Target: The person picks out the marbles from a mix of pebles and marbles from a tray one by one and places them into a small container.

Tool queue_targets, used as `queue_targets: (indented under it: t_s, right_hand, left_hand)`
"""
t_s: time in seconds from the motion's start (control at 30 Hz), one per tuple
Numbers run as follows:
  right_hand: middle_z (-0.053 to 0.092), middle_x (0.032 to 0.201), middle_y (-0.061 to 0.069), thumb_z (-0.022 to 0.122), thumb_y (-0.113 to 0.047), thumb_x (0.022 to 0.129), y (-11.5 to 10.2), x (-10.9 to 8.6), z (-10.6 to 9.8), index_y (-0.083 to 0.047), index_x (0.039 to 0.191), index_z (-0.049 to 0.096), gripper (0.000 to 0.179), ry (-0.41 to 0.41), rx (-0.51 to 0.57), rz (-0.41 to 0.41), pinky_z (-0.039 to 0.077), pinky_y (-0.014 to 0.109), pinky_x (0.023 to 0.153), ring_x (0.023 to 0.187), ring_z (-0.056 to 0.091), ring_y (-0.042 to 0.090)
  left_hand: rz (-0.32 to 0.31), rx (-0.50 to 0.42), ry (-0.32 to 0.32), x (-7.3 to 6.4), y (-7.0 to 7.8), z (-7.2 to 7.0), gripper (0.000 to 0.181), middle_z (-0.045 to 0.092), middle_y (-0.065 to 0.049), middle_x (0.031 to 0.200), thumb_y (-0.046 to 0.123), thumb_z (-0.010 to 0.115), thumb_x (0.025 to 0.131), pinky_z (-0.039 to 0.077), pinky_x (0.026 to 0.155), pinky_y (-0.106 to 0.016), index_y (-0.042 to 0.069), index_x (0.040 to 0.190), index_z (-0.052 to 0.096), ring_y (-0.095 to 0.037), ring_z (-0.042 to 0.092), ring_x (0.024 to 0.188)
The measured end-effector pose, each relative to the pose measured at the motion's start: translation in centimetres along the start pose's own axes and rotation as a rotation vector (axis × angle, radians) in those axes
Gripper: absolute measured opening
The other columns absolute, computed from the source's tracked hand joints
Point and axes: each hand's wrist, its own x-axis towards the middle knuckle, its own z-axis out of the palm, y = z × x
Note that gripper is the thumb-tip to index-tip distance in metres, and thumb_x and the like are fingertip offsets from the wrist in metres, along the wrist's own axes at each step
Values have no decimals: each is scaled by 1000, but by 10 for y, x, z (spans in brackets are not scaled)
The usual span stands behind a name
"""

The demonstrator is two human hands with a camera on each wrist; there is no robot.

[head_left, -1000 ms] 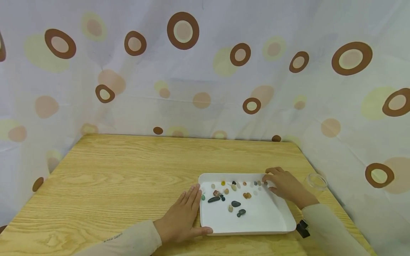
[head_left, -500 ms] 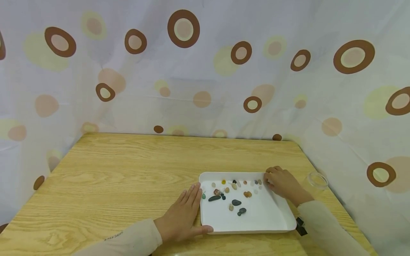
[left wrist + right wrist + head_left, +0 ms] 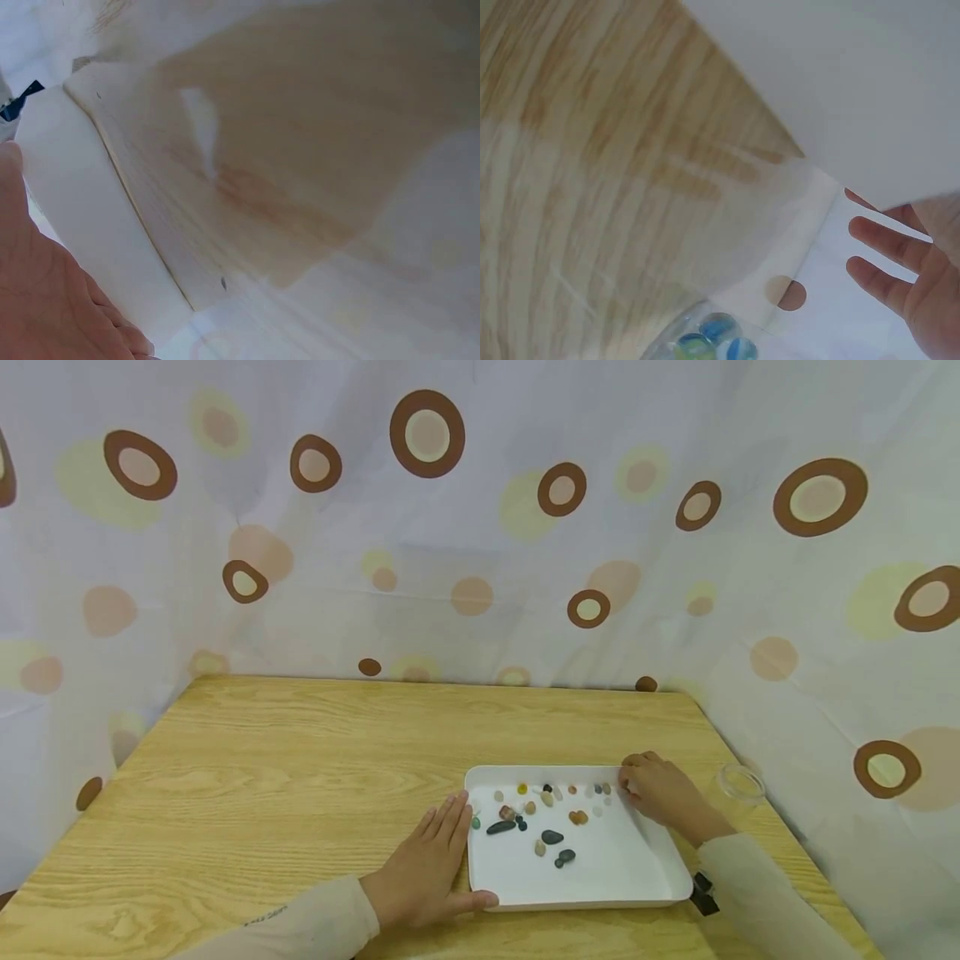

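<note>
The white tray (image 3: 622, 877) lies on the wooden table with several small pebbles spread over its back and left half. My left hand (image 3: 427, 864) lies flat along the tray's left side, fingers straight, the thumb at the front left corner; in the left wrist view this hand (image 3: 52, 292) touches the white wall (image 3: 97, 202). At the back right corner my right hand (image 3: 663, 793) reaches over the rim. Its thumb and forefinger close on a small pebble, which they cover. The right wrist view shows the other fingers (image 3: 889, 244) loosely bent outside the wall.
A clear glass jar (image 3: 741, 785) stands right of the tray near the table edge; blue and green marbles (image 3: 720, 328) show in it. A black object (image 3: 703, 893) sits by the right sleeve. Behind the wooden table (image 3: 300, 760) hangs a dotted curtain (image 3: 480, 527).
My right hand's thumb and fingers have closed over the small pebble in the corner, which showed between them a second ago. My left hand has kept its place on the tray.
</note>
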Motion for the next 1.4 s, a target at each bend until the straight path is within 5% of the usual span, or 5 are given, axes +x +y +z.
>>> queue_targets:
  t_s: [0.37, 0.53, 0.83, 1.03, 1.4]
  right_hand:
    - [65, 109, 15, 77, -9, 79, 0, -14, -37, -14, 84, 68, 11, 78, 140, 19, 52, 49, 79, 102, 59, 40]
    - [63, 112, 21, 80, -7, 75, 8, -26, -53, -9, 89, 68, 18, 237, 127, 33, 50, 53, 81, 104, 57, 42]
    - [58, 116, 27, 76, -1, 77, 25, -63, -74, 0, 94, 67, 19, 465, 174, 265, 44, 62, 74, 106, 49, 49]
    - [57, 114, 34, 73, 0, 79, 34, -82, -72, 6, 92, 68, 16, 508, 153, 440, 39, 69, 78, 102, 45, 57]
    - [54, 115, 37, 67, -8, 87, 36, -92, -66, 7, 96, 69, 18, 399, 218, 524, 39, 71, 74, 101, 44, 59]
  left_hand:
    - [23, -16, 26, 1, -4, 5, 107, 6, -23, 158, 77, 35, 86, 19, 115, -51, -6, 150, 17, -36, 9, 146]
    - [20, -14, 17, 1, -3, 2, 106, 6, -24, 158, 76, 35, 87, 18, 115, -50, -6, 150, 16, -36, 8, 146]
    - [30, -7, 17, 0, -3, 3, 108, 6, -24, 158, 80, 28, 85, 19, 115, -50, -6, 150, 17, -37, 10, 146]
    - [18, 5, -1, 1, -1, 4, 109, 6, -24, 158, 80, 27, 85, 19, 116, -49, -6, 150, 17, -36, 10, 146]
    - [7, 23, -1, 1, -1, 1, 108, 7, -23, 158, 80, 28, 85, 19, 116, -48, -6, 150, 17, -34, 10, 146]
